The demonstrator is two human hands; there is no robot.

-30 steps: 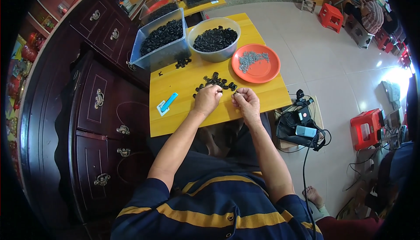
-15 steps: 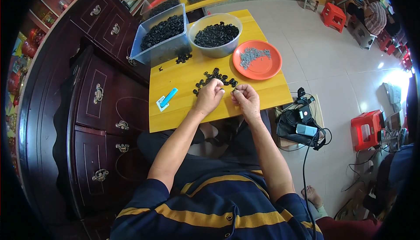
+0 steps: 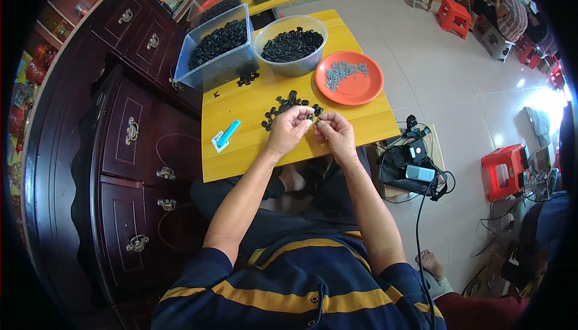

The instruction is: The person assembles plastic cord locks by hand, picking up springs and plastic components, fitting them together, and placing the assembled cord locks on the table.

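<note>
Over the near part of the yellow table [image 3: 253, 149], my left hand [image 3: 289, 130] pinches a small black oval part [image 3: 310, 117] between thumb and fingertips. Close beside it, almost touching, my right hand [image 3: 338, 137] has thumb and fingers pressed together; what it grips is too small to make out. A loose pile of black oval parts [image 3: 292, 100] lies just beyond the hands, partly hidden by them. An orange plate [image 3: 361, 93] with small grey pin-like pieces [image 3: 344, 72] sits to the right of the pile.
A round translucent bowl [image 3: 295, 67] and a clear bin [image 3: 208, 76], both full of black parts, stand at the back. A blue-handled tool [image 3: 229, 133] lies left. A dark cabinet [image 3: 141, 179] flanks the table; cabled devices [image 3: 418, 161] sit at right. Other people sit farther off.
My right hand has moved left toward my left hand, so the fingertips now nearly meet at the black part. The whole view has shifted slightly.
</note>
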